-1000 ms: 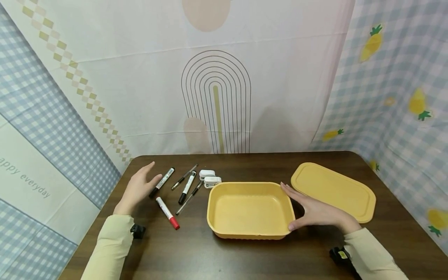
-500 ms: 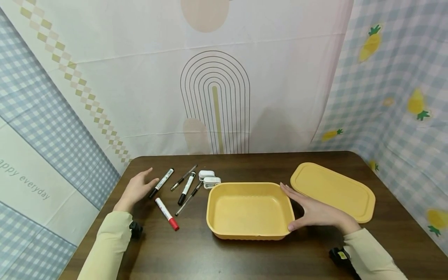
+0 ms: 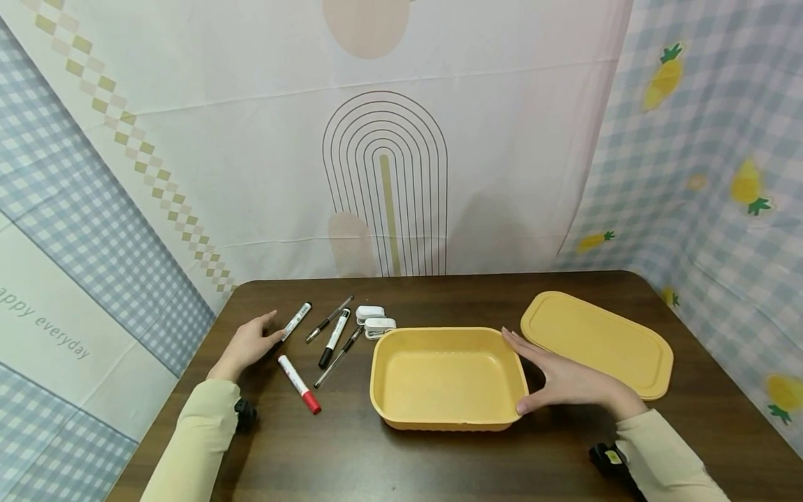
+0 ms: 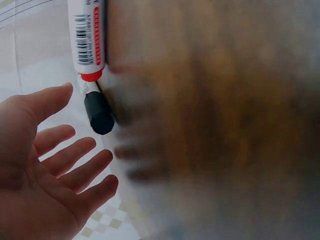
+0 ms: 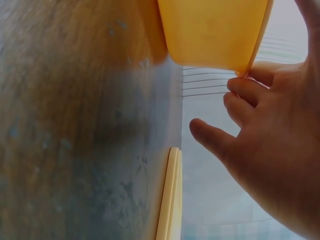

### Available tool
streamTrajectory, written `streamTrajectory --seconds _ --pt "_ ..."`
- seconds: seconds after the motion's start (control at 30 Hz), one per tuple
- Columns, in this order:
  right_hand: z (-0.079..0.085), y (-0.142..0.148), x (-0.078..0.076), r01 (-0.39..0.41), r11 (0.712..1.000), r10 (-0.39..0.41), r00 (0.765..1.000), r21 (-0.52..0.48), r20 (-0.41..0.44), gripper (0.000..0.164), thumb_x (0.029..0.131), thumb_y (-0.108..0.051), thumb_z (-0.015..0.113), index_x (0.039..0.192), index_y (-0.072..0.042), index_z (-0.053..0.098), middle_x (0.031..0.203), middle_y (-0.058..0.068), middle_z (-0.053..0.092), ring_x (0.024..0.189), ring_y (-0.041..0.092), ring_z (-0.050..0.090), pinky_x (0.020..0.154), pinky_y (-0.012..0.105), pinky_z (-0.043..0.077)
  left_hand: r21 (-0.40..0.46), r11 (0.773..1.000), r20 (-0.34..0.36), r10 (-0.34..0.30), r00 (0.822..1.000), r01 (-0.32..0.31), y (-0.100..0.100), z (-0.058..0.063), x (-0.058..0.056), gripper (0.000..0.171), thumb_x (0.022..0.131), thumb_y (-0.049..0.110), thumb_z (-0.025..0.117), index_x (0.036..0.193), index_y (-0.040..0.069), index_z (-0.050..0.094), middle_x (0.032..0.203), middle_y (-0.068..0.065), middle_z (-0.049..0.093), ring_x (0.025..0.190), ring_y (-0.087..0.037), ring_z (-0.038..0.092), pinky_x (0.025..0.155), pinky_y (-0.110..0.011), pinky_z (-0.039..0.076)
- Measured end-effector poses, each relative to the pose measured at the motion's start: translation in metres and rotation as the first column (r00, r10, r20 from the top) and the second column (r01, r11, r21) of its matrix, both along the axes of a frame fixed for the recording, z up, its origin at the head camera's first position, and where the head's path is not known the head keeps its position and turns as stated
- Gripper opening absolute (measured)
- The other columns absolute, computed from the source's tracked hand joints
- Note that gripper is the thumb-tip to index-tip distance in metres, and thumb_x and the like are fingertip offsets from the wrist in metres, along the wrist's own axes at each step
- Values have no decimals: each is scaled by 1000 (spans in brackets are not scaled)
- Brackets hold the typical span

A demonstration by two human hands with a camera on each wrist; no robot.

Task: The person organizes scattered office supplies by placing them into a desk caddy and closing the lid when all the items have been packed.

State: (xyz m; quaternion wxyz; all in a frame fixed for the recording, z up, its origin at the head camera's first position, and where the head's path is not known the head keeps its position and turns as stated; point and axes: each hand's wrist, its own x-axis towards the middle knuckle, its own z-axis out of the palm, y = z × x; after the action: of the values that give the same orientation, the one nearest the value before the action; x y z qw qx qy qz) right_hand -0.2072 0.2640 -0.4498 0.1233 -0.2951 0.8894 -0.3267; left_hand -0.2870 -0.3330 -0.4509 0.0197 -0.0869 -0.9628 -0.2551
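My left hand (image 3: 249,341) is over the left of the table, fingers loosely spread, beside a black-capped marker (image 3: 297,321). In the left wrist view a gap shows between the fingers and that marker's black cap (image 4: 99,112). Nearer me lies a white marker with a red cap (image 3: 300,383). My right hand (image 3: 567,376) holds the right end of a yellow plastic box (image 3: 448,376), thumb at the near corner and index finger at the far one. In the right wrist view, fingertips meet the box's rim (image 5: 257,45); the little finger stands away from it.
A second black-capped marker (image 3: 334,338) and two pens (image 3: 330,318) lie left of the box. Two small white staplers (image 3: 379,328) sit by its far left corner. The box's yellow lid (image 3: 596,341) lies flat at the right. Patterned cloth (image 3: 502,139) hangs behind the table.
My left hand has come down and slightly toward me beside the black-capped marker, now covering part of it. The right hand and the box have stayed in place.
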Motion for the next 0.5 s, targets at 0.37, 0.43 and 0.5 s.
streamTrajectory --seconds 0.37,0.43,0.5 --pt "0 0 0 -6 1000 6 1000 -8 8 123 76 -43 88 164 -27 3 167 18 4 148 43 16 106 67 32 -33 999 -13 -21 1000 21 -4 -9 0 55 99 21 64 139 -15 49 135 -36 53 126 -54 48 101 -63 40" --pt "1 0 0 -8 1000 8 1000 -8 8 123 77 -43 88 164 -27 3 167 19 4 148 43 16 106 67 32 -49 999 -20 -23 1000 22 -4 -10 -1 53 98 21 65 136 -15 53 133 -36 55 124 -54 49 100 -63 41" --pt "1 0 0 -9 1000 9 1000 -7 7 123 77 -43 88 164 -27 3 167 19 4 148 42 16 106 67 32 -63 998 -23 -26 999 25 -4 -11 -1 51 97 20 66 133 -14 56 131 -36 56 123 -54 50 100 -63 41"
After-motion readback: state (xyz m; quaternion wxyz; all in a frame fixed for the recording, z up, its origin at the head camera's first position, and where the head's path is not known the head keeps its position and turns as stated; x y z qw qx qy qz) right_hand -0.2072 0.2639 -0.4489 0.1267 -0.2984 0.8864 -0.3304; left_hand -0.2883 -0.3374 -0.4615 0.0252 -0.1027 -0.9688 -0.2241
